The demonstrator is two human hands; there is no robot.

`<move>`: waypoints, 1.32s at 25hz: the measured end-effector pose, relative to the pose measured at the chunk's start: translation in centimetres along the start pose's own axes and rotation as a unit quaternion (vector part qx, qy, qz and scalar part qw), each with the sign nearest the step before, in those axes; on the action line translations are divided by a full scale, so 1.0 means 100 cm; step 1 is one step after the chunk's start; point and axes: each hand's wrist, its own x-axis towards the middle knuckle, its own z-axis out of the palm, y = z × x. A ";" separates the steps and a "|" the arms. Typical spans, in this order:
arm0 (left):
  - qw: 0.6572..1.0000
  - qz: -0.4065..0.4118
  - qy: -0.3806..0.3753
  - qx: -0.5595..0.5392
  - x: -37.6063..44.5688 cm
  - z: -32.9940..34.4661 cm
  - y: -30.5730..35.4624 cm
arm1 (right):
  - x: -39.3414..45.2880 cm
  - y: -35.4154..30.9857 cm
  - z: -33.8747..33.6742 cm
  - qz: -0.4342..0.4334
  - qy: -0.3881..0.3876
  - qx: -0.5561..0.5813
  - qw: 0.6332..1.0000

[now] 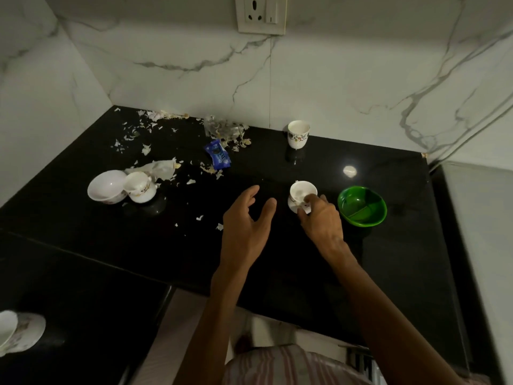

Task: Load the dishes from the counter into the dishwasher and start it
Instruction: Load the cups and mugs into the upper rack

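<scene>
Pinching tilted cup point(301, 194): right hand point(322, 218) fingers | mouth up-left | left hand point(247, 226) fingers spread

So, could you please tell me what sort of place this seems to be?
Most likely a home kitchen: a black countertop against marble wall tiles with a wall socket, and used cups and a green bowl standing on it.

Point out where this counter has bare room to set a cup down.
Bare black counter lies along the near edge, left of the left hand. Another free patch sits between the floral cup and green bowl. The back-left corner is crowded with paper scraps, a blue wrapper and white bowl.
</scene>
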 end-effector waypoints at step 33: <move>0.957 0.002 -0.265 -0.120 -0.023 0.016 -0.012 | -0.152 -0.038 -0.077 0.036 0.064 0.354 0.933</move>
